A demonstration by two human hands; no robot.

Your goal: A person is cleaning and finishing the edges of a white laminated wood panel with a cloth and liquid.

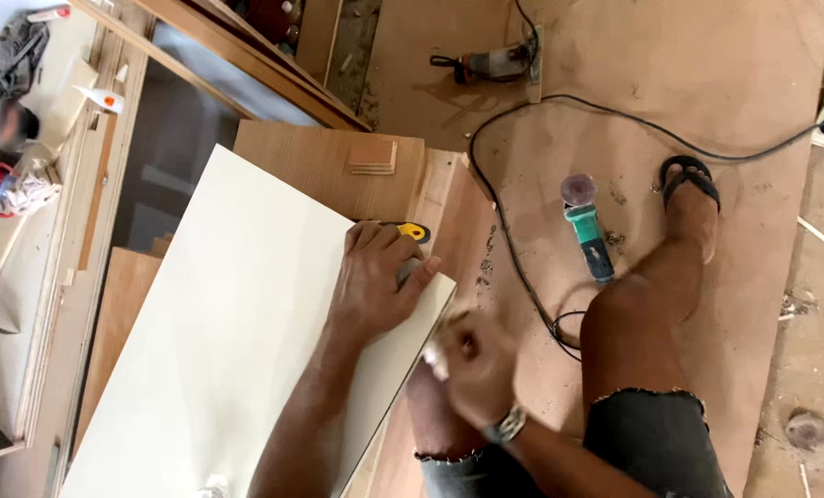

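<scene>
Bright, even daylight with soft shadows; the right hand [472, 361] is motion-blurred.
</scene>
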